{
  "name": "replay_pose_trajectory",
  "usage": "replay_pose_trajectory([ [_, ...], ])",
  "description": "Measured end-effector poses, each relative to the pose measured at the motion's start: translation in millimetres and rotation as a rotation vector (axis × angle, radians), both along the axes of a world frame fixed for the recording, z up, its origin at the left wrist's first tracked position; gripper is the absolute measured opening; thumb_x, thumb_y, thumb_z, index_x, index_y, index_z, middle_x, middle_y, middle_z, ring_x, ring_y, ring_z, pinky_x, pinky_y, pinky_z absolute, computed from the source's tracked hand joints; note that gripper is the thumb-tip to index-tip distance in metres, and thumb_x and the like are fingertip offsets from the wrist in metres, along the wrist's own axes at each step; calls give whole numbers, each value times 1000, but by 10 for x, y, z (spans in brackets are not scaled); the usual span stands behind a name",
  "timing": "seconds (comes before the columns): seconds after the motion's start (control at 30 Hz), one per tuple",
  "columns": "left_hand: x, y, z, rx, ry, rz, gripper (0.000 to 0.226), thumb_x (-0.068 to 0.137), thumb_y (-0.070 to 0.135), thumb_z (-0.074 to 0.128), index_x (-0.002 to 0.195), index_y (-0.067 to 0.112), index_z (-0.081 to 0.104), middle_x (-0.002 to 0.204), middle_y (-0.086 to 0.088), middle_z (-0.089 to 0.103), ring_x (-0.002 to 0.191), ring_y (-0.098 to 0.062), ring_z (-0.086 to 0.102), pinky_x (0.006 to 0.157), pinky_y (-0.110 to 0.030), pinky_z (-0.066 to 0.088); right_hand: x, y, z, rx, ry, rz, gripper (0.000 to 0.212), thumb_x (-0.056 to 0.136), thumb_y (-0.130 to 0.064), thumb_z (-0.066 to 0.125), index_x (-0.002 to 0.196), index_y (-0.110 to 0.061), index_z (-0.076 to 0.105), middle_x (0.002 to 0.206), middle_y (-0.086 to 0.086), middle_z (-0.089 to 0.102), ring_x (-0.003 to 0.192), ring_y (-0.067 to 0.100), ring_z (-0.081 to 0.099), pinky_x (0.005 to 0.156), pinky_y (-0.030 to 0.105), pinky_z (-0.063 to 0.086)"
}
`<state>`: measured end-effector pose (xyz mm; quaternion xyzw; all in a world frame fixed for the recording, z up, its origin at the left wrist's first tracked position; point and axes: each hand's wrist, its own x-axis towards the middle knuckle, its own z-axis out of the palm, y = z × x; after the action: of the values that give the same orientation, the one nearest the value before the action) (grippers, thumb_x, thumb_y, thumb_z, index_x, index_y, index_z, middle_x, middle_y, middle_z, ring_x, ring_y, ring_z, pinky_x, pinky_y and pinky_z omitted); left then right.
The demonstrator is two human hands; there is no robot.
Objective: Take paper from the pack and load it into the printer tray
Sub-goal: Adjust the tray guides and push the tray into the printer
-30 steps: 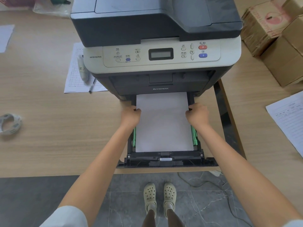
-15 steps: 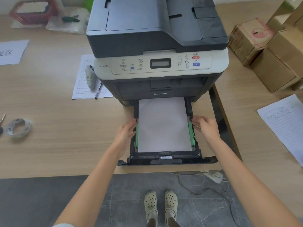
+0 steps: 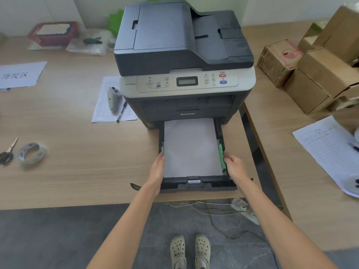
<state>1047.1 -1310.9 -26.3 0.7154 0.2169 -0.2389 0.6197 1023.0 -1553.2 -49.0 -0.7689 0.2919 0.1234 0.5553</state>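
Observation:
A dark grey and white printer stands on the wooden desk. Its black paper tray is pulled out toward me over the desk's front edge. A stack of white paper lies flat in it between two green side guides. My left hand presses along the tray's left wall, fingertips at the left green guide. On the right wall my right hand holds on, with its fingers touching the right guide. No paper pack is in view.
Cardboard boxes are stacked on the right desk, with a printed sheet in front of them. On the left lie a tape roll, scissors and a form with a pen. Cables trail on the floor.
Both hands have slid back along the tray's sides from the middle of the paper toward the tray's front. My head has risen, so more of the printer shows.

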Motion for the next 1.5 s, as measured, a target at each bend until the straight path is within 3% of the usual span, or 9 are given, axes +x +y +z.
replay_pose_trajectory([
  [0.07, 16, -16, 7, -30, 4, 9, 47, 100, 36, 24, 146, 25, 25, 157, 0, 25, 144, -22, 22, 119, -42, 17, 12, 46, -17, 25, 14, -6, 44, 97, -27, 36, 140, -17, 37, 146, 4, 41, 135, 23, 36, 108, 36, 30],
  [0.23, 63, 121, -53, -331, 42, 161, 57, 99, 44, 14, 148, 16, 21, 159, -3, 18, 147, -19, 14, 120, -37, 8, 47, -5, -34, 239, 76, -110, 57, 97, -47, 21, 144, -16, 28, 153, 4, 30, 140, 22, 27, 115, 40, 16],
  [0.4, 80, 213, -88, -483, 98, 194, 67, 96, 54, 12, 146, 11, 24, 158, -7, 22, 145, -20, 19, 117, -35, 15, 46, -41, -22, 312, 51, -138, 63, 96, -51, 10, 143, -15, 32, 153, 6, 30, 141, 23, 27, 116, 41, 12],
  [0.97, 104, 169, -33, -380, 109, 145, 66, 97, 51, 15, 146, 9, 26, 156, -8, 25, 144, -20, 23, 120, -36, 18, 106, -43, -74, 281, 83, -99, 64, 96, -50, 9, 142, -13, 33, 153, 7, 31, 141, 24, 27, 116, 39, 11],
  [1.3, 319, 211, 103, -195, 142, 61, 55, 100, 39, 22, 146, 10, 26, 153, -15, 30, 141, -29, 29, 118, -46, 22, 347, -188, -73, -3, 164, 45, 64, 94, -55, 17, 127, -13, 54, 137, 10, 53, 123, 28, 50, 106, 40, 33],
  [1.5, 293, 203, 194, -157, 118, 5, 51, 100, 33, 27, 146, 9, 26, 152, -16, 33, 139, -29, 33, 117, -44, 26, 337, -208, -54, -40, 164, 53, 59, 94, -52, 22, 125, -13, 55, 132, 10, 56, 116, 26, 54, 103, 39, 38],
])
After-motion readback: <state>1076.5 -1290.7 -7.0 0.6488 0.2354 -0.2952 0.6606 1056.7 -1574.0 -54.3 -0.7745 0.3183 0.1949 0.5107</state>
